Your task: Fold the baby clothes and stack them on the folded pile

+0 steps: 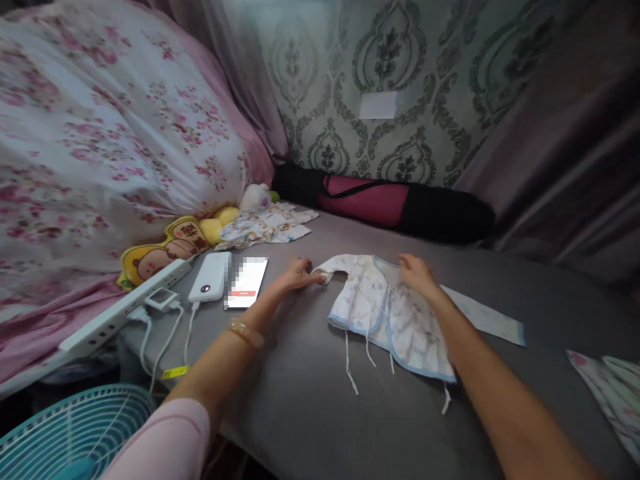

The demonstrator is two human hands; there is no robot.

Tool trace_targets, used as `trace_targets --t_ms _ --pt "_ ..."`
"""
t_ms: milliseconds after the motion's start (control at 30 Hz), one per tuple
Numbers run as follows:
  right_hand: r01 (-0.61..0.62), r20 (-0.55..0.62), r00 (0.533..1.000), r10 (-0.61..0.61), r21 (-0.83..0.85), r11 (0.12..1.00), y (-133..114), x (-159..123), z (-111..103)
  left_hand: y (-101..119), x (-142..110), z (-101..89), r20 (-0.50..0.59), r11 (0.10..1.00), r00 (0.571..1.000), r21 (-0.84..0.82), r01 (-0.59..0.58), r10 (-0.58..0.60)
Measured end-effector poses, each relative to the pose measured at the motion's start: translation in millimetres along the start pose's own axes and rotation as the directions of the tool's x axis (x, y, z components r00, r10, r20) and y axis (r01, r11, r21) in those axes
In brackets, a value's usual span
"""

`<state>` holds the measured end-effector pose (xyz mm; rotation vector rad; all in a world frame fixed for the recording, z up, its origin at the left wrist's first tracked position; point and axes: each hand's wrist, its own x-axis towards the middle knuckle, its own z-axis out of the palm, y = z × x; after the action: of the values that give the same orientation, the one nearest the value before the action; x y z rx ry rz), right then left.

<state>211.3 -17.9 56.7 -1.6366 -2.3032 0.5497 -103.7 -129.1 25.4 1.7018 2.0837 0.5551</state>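
Note:
A small white baby shirt (363,300) with blue trim and thin white ties lies front up on the grey surface. My left hand (301,273) pinches the cuff of its left-lying sleeve, which bends out from the shoulder. Near the collar, at the opposite shoulder, is my right hand (417,275), its fingers bent down to the cloth. Whether those fingers grip the fabric is hidden by the hand itself. The other sleeve (493,317) stretches out flat to the right, past my right forearm.
To the left are a phone (247,283), a white power bank (211,277), a power strip (125,307) with cables, and a teal fan (75,433). Behind lie a patterned cloth (270,225) and a long black-and-red bag (370,200). Folded fabric (607,393) sits at right.

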Motion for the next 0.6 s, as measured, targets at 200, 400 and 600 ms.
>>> trace_targets --t_ms 200,400,600 --pt "0.124 -0.049 0.992 -0.120 0.094 0.988 -88 40 71 12 0 9.9 -0.051 0.994 0.994 -0.049 0.099 -0.101" --pt "0.085 -0.140 0.988 -0.071 0.094 0.992 -80 41 105 24 5 8.5 -0.072 0.997 0.997 -0.068 -0.025 0.020" --pt "0.160 -0.211 0.965 -0.155 0.005 0.987 -76 33 115 12 18 -9.3 -0.286 0.899 0.861 0.254 -0.356 0.422"
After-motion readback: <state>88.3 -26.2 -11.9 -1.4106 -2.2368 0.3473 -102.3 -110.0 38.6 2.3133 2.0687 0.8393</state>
